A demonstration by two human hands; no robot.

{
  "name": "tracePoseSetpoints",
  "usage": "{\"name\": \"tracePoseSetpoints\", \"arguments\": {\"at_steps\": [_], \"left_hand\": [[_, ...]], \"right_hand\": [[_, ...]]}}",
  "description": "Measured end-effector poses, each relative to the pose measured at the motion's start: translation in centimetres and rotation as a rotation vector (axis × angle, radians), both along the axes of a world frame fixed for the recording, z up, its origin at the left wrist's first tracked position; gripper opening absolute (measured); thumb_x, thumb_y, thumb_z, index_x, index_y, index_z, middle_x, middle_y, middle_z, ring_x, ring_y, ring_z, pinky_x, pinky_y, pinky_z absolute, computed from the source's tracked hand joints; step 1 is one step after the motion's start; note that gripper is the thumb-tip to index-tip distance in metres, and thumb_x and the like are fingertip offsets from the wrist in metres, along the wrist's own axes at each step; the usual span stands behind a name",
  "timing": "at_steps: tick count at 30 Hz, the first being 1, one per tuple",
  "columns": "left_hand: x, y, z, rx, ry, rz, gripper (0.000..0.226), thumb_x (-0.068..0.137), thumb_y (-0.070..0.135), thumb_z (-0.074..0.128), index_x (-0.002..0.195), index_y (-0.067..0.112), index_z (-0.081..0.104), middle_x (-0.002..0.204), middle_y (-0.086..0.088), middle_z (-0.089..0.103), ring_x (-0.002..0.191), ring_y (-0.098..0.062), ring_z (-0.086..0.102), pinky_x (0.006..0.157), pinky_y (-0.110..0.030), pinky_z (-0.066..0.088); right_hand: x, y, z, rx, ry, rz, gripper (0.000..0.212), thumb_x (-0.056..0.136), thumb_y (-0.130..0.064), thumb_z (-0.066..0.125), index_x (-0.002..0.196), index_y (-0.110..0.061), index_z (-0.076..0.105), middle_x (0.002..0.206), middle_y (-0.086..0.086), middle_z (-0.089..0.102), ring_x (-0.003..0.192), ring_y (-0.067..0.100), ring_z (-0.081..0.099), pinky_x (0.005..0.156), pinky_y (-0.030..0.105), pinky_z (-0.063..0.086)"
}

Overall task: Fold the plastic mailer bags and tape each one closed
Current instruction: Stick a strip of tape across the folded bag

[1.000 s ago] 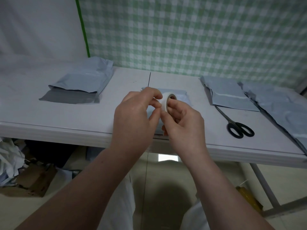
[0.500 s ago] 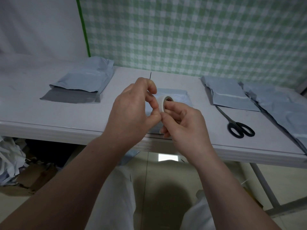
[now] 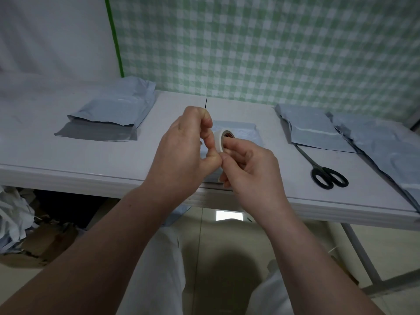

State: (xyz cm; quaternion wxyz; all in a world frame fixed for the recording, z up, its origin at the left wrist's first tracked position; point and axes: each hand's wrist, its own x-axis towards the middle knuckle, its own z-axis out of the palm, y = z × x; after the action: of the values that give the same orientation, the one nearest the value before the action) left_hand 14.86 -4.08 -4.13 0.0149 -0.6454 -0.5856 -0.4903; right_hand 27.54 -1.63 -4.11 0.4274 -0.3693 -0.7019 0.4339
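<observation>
White folding table (image 3: 68, 160), front edge right at the person's waist, so everything's within easy reach. Both hands hover just above that edge. The right hand (image 3: 250, 164) is curled round a small white tape roll (image 3: 220, 138), thumb on top and fingers underneath. The left hand (image 3: 179, 153) has thumb + forefinger pinched at the roll's rim, other fingers tucked in. Can't make out a loose tape end, too small, but imo this is the find-the-end-and-peel step.

Right behind the hands a folded grey mailer bag (image 3: 245, 133) lies flat. It's mostly hidden, so can't tell if any tape is on it yet.

Next move prob needs the left hand to pull a strip off while the right steadies the roll, then a cut. Black scissors (image 3: 327, 176) lie to the right near the front edge, handles toward the person, well apart from both hands, so one hand has to let go first.

Room-wise there's bare tabletop btwn hands and scissors, and more to the left. Back left is a stack of mailers (image 3: 113, 112) w/ a dark grey flap sticking out front. Back right, flat mailers (image 3: 311, 130) overlap and run off the table's right edge. Green gingham cloth (image 3: 272, 42) hangs behind it all.
</observation>
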Motion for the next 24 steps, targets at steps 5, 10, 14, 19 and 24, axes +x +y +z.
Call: {"name": "tracePoseSetpoints", "arguments": {"at_steps": [5, 10, 14, 19, 24], "left_hand": [[0.41, -0.11, -0.34, -0.032, -0.036, -0.037, 0.042, 0.073, 0.006, 0.067, 0.093, 0.025, 0.035, 0.074, 0.008, 0.059, 0.075, -0.006, 0.055, 0.071, -0.008, 0.039], [0.77, -0.38, -0.25, 0.052, -0.147, 0.061, 0.04, 0.075, 0.006, 0.069, 0.092, 0.026, 0.038, 0.077, 0.01, 0.062, 0.081, -0.005, 0.059, 0.075, -0.016, 0.046], [0.89, -0.42, -0.14, 0.117, -0.078, 0.1, 0.045, 0.076, 0.004, 0.07, 0.09, 0.03, 0.036, 0.082, 0.011, 0.065, 0.088, -0.01, 0.063, 0.076, -0.027, 0.05], [0.93, -0.19, -0.52, 0.16, 0.044, 0.146, 0.044, 0.074, 0.004, 0.07, 0.089, 0.031, 0.038, 0.079, 0.011, 0.064, 0.083, -0.005, 0.06, 0.07, -0.017, 0.044], [0.9, -0.24, -0.48, 0.152, 0.064, 0.145, 0.044, 0.075, 0.007, 0.069, 0.09, 0.031, 0.036, 0.077, 0.013, 0.061, 0.081, -0.002, 0.053, 0.069, -0.013, 0.041]], "right_hand": [[-0.2, 0.17, -0.22, 0.02, -0.003, -0.07, 0.017, 0.09, -0.008, 0.059, 0.093, -0.024, 0.062, 0.078, -0.013, 0.067, 0.069, 0.007, 0.066, 0.061, 0.02, 0.054], [-0.17, 0.28, 0.11, -0.01, 0.039, -0.094, 0.02, 0.091, -0.015, 0.061, 0.108, -0.023, 0.065, 0.085, -0.008, 0.069, 0.06, 0.003, 0.063, 0.055, 0.013, 0.049], [-0.1, 0.08, 0.29, 0.03, 0.031, -0.102, 0.019, 0.091, -0.014, 0.061, 0.082, -0.03, 0.064, 0.082, -0.001, 0.07, 0.056, 0.009, 0.062, 0.052, 0.011, 0.047], [-0.08, 0.02, 0.17, 0.068, 0.008, -0.118, 0.014, 0.091, -0.011, 0.061, 0.079, -0.015, 0.056, 0.081, -0.012, 0.067, 0.056, 0.015, 0.063, 0.053, 0.014, 0.05], [0.06, 0.1, 0.13, 0.124, -0.05, -0.109, 0.005, 0.091, -0.01, 0.06, 0.091, -0.004, 0.059, 0.08, 0.015, 0.064, 0.063, 0.029, 0.063, 0.053, 0.025, 0.054]]}}
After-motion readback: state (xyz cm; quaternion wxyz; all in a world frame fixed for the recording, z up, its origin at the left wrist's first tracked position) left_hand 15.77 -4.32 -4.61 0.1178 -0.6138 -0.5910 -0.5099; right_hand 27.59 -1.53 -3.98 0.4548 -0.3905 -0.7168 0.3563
